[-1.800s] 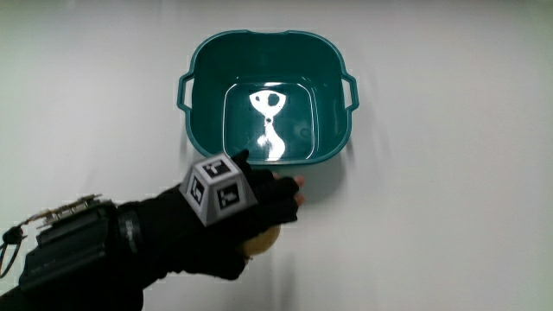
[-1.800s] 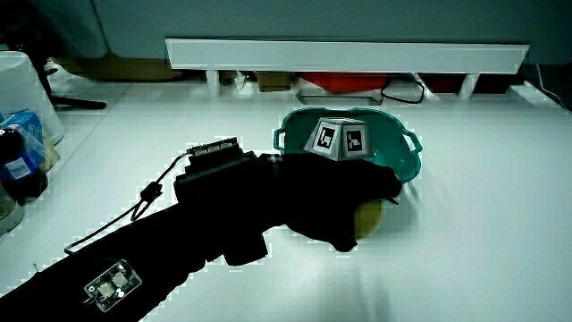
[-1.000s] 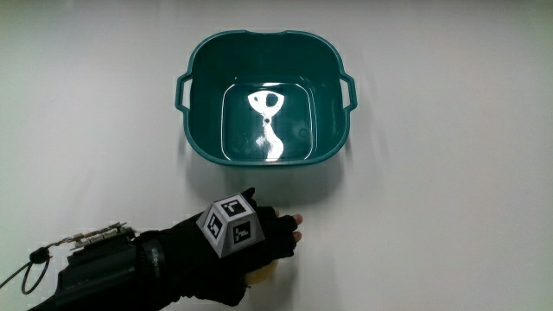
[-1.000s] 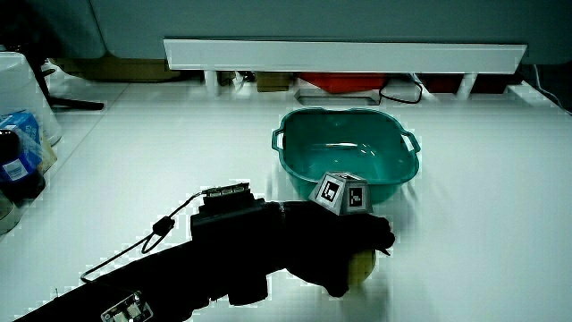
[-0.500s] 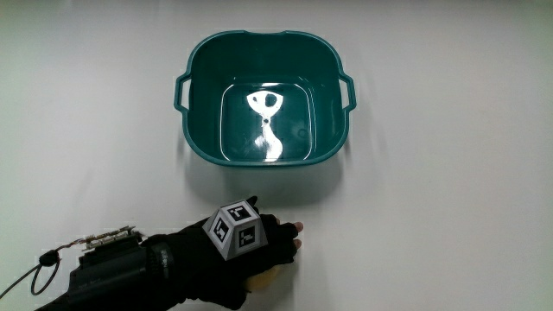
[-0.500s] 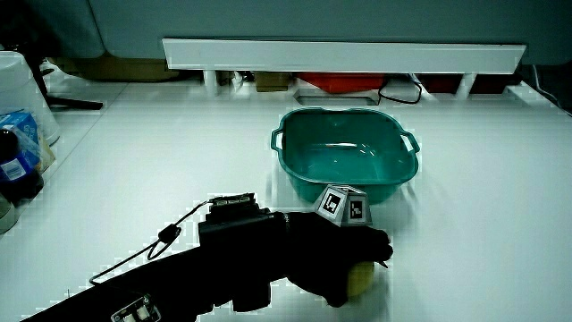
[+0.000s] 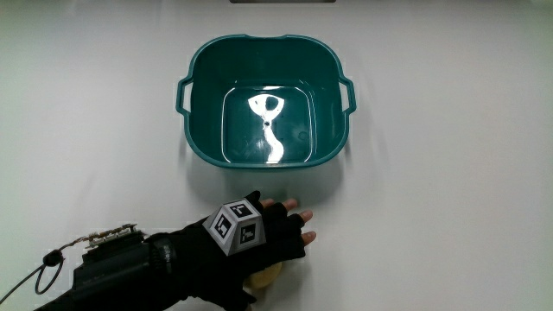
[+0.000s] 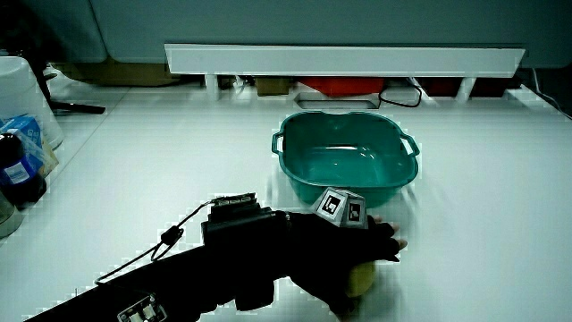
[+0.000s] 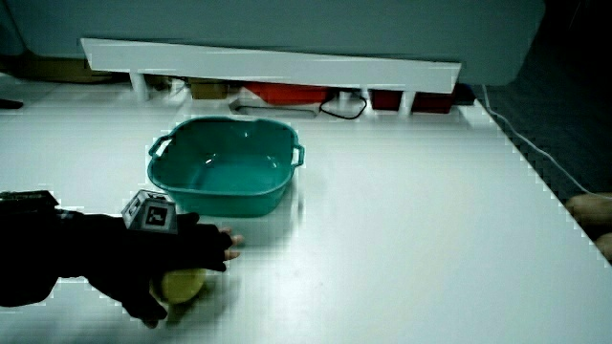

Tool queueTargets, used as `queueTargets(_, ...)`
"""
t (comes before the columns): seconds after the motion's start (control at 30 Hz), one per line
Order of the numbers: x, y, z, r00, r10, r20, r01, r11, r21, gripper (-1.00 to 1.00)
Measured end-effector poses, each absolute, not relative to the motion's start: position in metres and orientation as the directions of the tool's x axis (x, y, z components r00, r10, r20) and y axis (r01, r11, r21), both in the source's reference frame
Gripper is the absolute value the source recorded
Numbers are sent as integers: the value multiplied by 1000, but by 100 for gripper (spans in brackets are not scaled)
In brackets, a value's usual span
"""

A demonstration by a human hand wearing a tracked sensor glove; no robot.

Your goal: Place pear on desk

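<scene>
On the white desk [image 7: 432, 216], the hand [image 7: 263, 242], grip spread, mostly hides the pear [image 7: 263, 278].

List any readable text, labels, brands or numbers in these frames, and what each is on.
No readable words or numbers.
Cube on the hand: black-and-white marker patterns only, no letters.
Blue-labelled container at the table's edge in a side view: print too small to read.
Teal basin, pear: no markings.
</scene>
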State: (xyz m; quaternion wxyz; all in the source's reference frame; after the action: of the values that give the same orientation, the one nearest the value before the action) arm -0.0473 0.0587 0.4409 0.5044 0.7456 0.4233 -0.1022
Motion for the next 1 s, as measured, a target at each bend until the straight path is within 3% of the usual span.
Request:
queueTargets(0.13, -49, 60, 438, 610, 529, -589, 748, -142, 648, -100)
queueTargets(0.37, -58, 61, 424, 612, 511, -604, 756, -155, 635, -100)
queueTargets(0.47, -75, 71, 450, 584, 516, -627, 776, -128, 617, -100)
queueTargets(0.5, -74, 65, 420, 634, 480, -606, 745, -170, 645, -100)
queueTargets(0.77, -118, 59, 397, 668, 474, -574, 729, -262, 632, -100)
queueTargets(0.9, -143, 64, 404, 737, 383, -557, 665, -266, 698, -100)
queueTargets(1.0, -161, 67, 398, 725, 426, -542, 682, -329, 653, -100)
